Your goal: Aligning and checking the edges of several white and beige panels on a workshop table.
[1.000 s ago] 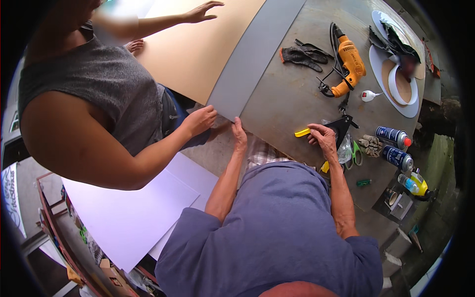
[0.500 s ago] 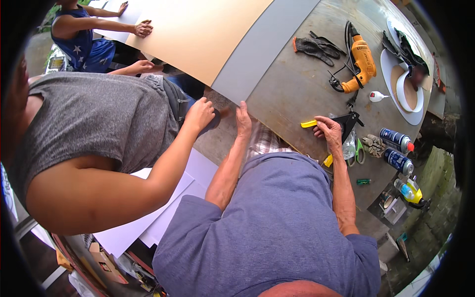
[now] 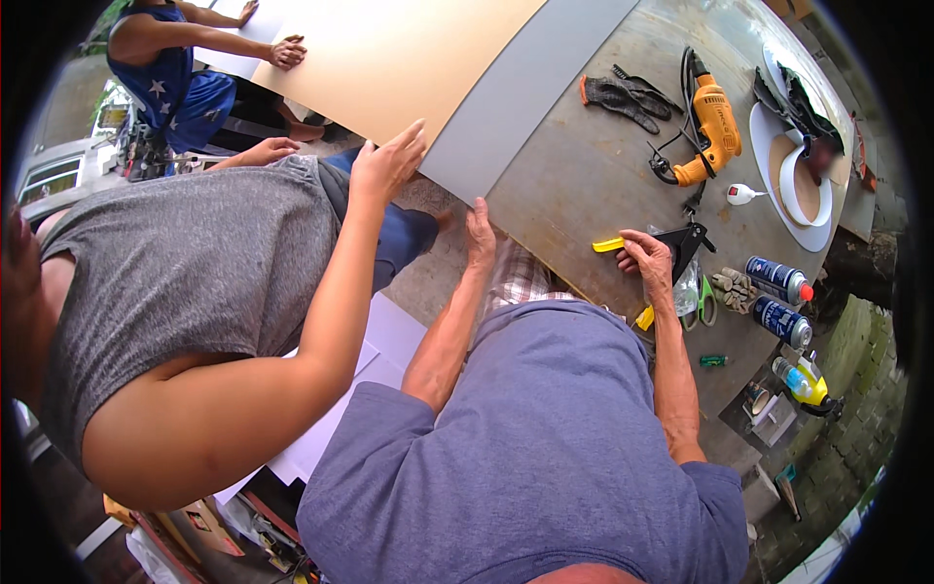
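Head view: left hand at grey sheet corner, can't tell grip; right hand, right of sheet, pinches yellow tool; sheet probably light, bendy, hold by edges

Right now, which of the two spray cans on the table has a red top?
The upper can in the picture, the one nearer the drill; the lower can shows a pale top instead.
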A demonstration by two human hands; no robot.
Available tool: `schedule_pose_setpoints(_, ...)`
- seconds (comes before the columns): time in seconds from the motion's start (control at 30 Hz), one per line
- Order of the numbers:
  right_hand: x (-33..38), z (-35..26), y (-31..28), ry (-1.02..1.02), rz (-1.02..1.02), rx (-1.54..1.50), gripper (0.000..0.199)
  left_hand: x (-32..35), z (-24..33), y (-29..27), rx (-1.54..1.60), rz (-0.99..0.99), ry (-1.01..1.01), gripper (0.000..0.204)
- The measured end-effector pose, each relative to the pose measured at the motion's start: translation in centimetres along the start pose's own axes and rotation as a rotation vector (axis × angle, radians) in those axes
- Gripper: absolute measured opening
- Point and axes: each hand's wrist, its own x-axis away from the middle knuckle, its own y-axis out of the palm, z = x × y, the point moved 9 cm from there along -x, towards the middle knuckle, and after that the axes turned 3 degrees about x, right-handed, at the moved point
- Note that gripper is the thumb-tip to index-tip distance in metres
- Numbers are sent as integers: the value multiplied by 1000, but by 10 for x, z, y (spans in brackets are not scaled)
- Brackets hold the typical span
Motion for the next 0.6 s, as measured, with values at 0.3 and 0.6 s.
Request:
schedule_pose_setpoints(0.3,2,-1,1,2,-1,14,24,4,3,-3,-33,56,-7,67)
schedule_pose_setpoints(0.6,0,-3,-2,-20,0,-21,22,4,3,2,40,37,-9,67)
